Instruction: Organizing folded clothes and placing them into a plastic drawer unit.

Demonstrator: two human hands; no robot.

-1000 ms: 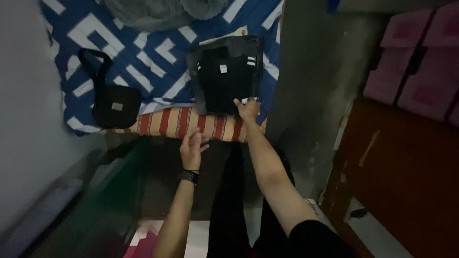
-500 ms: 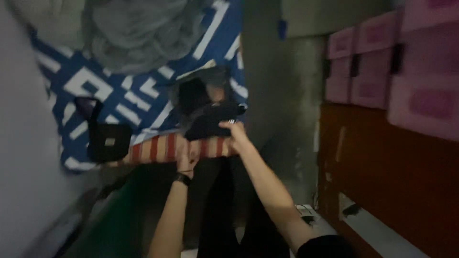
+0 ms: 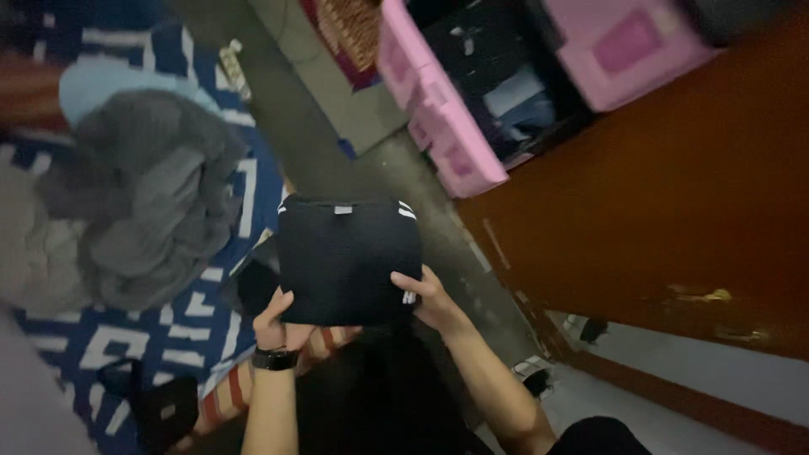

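Both my hands hold up a folded black garment [image 3: 347,257] with small white stripes at its corners and a pale tag at its top edge. My left hand [image 3: 276,322], with a dark watch on the wrist, grips the lower left corner. My right hand [image 3: 428,299] grips the lower right corner. The garment hangs in the air over the grey floor, just off the edge of a bed with a blue-and-white patterned cover [image 3: 190,324].
A heap of grey clothes [image 3: 139,202] lies on the bed. A small black bag [image 3: 164,409] sits near the bed's striped edge. Pink storage drawers [image 3: 455,126], one pulled out with clothes inside, stand beside a brown wooden cabinet [image 3: 666,211] on the right.
The black garment has been lifted off the bed and is now held up in both hands. The view has swung right, toward the pink drawers and cabinet.
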